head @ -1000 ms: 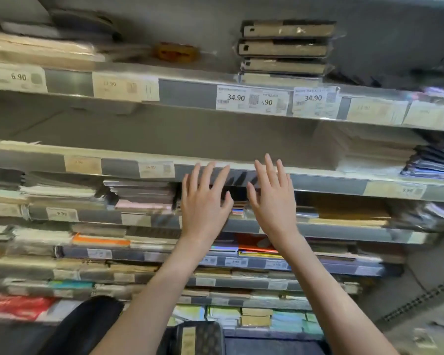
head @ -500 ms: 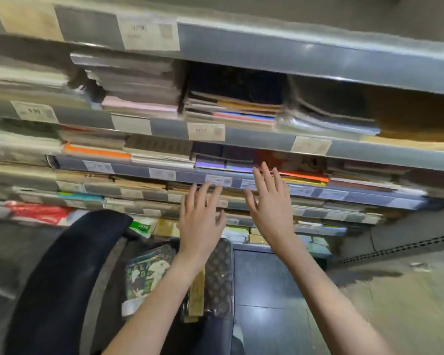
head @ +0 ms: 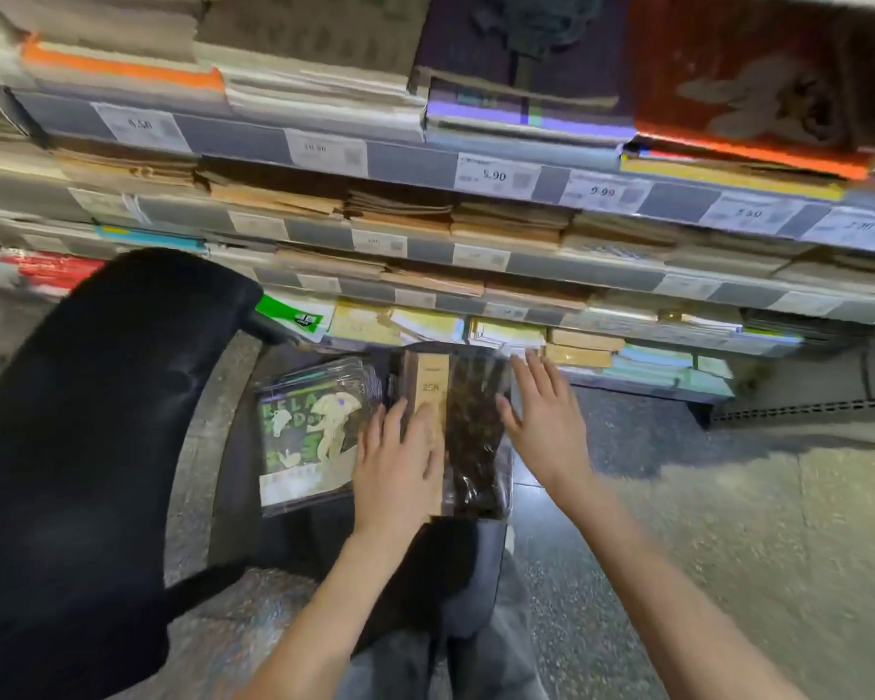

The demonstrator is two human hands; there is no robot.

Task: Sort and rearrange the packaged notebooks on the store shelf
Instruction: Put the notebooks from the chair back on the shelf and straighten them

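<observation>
Your left hand [head: 397,464] lies flat, fingers straight, on the tan band of a dark patterned packaged notebook [head: 471,437] resting on your lap. Your right hand [head: 544,421] hovers released, fingers spread, at that notebook's right edge; you cannot tell if it touches. Just left lies a green-and-cream illustrated packaged notebook [head: 306,431], beside a black chair back [head: 87,447]. Beyond them, the store shelf [head: 597,275] carries stacked notebooks behind price tags [head: 491,175].
</observation>
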